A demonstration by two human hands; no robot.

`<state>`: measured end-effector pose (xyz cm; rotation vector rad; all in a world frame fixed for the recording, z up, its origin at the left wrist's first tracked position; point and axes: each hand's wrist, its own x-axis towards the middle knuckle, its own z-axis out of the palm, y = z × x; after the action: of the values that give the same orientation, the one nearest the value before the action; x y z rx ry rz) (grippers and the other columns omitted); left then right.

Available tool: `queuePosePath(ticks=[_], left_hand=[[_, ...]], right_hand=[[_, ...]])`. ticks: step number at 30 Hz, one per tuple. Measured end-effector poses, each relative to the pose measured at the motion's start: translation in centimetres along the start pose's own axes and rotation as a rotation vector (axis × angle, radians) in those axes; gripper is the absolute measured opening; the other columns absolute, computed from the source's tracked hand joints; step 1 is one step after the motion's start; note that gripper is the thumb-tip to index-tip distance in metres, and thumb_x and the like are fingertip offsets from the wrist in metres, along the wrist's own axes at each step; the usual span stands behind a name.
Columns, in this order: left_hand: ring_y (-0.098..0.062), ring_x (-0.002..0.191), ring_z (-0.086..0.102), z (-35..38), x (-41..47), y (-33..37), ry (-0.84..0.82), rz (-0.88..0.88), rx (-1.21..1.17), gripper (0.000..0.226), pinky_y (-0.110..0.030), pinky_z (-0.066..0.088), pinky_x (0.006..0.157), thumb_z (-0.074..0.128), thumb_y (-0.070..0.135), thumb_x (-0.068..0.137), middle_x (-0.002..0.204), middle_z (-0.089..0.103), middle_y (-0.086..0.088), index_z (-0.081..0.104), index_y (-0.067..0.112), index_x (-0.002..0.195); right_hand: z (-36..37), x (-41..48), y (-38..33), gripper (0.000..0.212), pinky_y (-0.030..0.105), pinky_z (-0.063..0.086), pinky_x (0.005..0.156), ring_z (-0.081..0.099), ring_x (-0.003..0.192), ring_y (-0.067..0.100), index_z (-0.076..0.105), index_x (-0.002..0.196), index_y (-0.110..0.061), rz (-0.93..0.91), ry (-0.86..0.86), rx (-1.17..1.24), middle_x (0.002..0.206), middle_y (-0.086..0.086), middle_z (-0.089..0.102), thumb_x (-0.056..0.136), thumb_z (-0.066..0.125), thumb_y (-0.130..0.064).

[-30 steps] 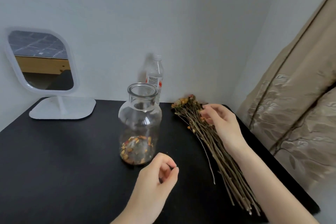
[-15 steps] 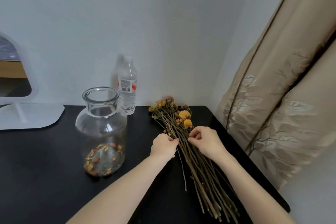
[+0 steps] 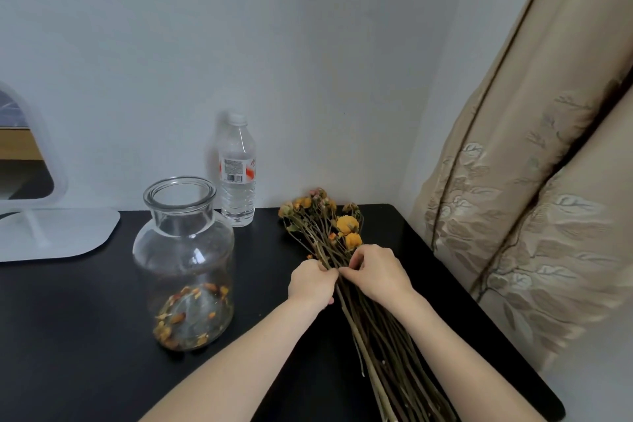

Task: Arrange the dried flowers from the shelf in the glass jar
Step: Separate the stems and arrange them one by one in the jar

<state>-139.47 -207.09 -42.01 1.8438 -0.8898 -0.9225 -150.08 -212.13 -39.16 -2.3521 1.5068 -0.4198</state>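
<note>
Both hands, left hand (image 3: 312, 281) and right hand (image 3: 376, 273), pinch dried flowers (image 3: 346, 250) lying on a black table (image 3: 85, 336). A glass jar (image 3: 185, 260) stands to their left.

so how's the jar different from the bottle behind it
The jar is wide with an open mouth; the bottle is slim and capped. The jar is bare glass with dried petals on its bottom; the bottle has a printed label and no petals. The jar stands nearer, the bottle back by the wall. Both are clear and upright on the black table.
</note>
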Motion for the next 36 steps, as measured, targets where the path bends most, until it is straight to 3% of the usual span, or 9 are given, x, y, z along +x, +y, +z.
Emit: queuePosePath(ticks=[11,17,19,22,25,28,31,34,36], left_hand=[[-0.015,0.045,0.044,-0.5,-0.4,-1.0,0.016,-0.023,-0.076,0.024,-0.023,0.032,0.045,0.053,0.023,0.090,0.057,0.044,0.000,0.048,0.012,0.069],[-0.013,0.039,0.042,-0.8,-0.4,-1.2,-0.001,-0.019,-0.033,0.023,-0.020,0.032,0.040,0.055,0.025,0.089,0.053,0.043,0.000,0.052,0.011,0.071],[-0.013,0.039,0.042,-0.9,-0.3,-1.2,-0.007,0.001,0.019,0.026,-0.021,0.035,0.044,0.056,0.028,0.088,0.052,0.045,0.000,0.050,0.013,0.067],[-0.018,0.057,0.051,-0.9,-0.5,-1.0,0.045,0.061,0.089,0.027,-0.028,0.043,0.059,0.058,0.032,0.086,0.064,0.052,0.001,0.045,0.019,0.066],[-0.016,0.071,0.055,-0.7,-0.8,-0.5,0.097,0.156,0.171,0.020,-0.028,0.043,0.065,0.058,0.034,0.087,0.074,0.055,0.005,0.049,0.022,0.074],[-0.012,0.073,0.056,-0.3,-1.4,0.3,0.095,0.227,0.206,0.016,-0.027,0.044,0.066,0.058,0.035,0.087,0.073,0.055,0.008,0.059,0.022,0.079],[-0.014,0.074,0.059,0.4,-1.9,0.9,0.062,0.246,0.222,0.022,-0.027,0.046,0.067,0.059,0.035,0.087,0.071,0.058,0.007,0.061,0.022,0.070],[-0.015,0.070,0.059,0.9,-2.3,1.2,0.036,0.259,0.252,0.027,-0.027,0.045,0.064,0.059,0.034,0.087,0.067,0.058,0.006,0.062,0.023,0.062],[-0.017,0.074,0.062,1.1,-2.3,1.3,0.023,0.268,0.245,0.026,-0.030,0.050,0.066,0.059,0.032,0.087,0.072,0.064,0.001,0.069,0.018,0.067]], right_hand=[[-0.2,0.8,-0.3,0.015,0.030,0.052,0.072,0.064,0.087,0.018,0.066,0.100,-0.019,-0.032,0.068,-0.054,0.098,0.001,0.067,0.088,0.061,-0.026],[-0.3,1.1,-0.1,0.014,0.028,0.051,0.068,0.062,0.081,0.016,0.070,0.095,-0.018,-0.014,0.064,-0.031,0.092,0.000,0.067,0.088,0.060,-0.025],[-0.5,1.2,0.0,0.013,0.028,0.052,0.070,0.061,0.078,0.014,0.071,0.092,-0.018,-0.017,0.058,0.040,0.088,0.000,0.067,0.087,0.062,-0.026],[-1.5,1.3,0.7,0.012,0.023,0.047,0.068,0.057,0.072,0.007,0.070,0.092,-0.018,0.007,0.071,0.169,0.081,-0.004,0.064,0.085,0.065,-0.028],[-2.7,1.1,1.7,0.013,0.019,0.042,0.064,0.055,0.070,0.004,0.070,0.092,-0.017,0.043,0.052,0.180,0.074,-0.008,0.060,0.085,0.065,-0.026],[-3.3,0.7,2.5,0.014,0.014,0.037,0.057,0.053,0.069,0.001,0.071,0.092,-0.016,0.058,-0.042,0.136,0.072,-0.010,0.058,0.085,0.065,-0.027],[-3.2,0.2,2.8,0.018,0.014,0.038,0.057,0.053,0.069,0.002,0.071,0.092,-0.015,0.059,-0.116,0.138,0.073,-0.009,0.059,0.084,0.066,-0.030],[-2.8,0.0,2.7,0.021,0.014,0.040,0.057,0.054,0.068,0.002,0.073,0.090,-0.014,0.067,-0.133,0.142,0.073,-0.007,0.060,0.083,0.067,-0.033],[-2.7,-0.1,2.5,0.021,0.014,0.039,0.056,0.053,0.066,0.002,0.073,0.086,-0.015,0.066,-0.132,0.143,0.071,-0.008,0.060,0.081,0.068,-0.035]])
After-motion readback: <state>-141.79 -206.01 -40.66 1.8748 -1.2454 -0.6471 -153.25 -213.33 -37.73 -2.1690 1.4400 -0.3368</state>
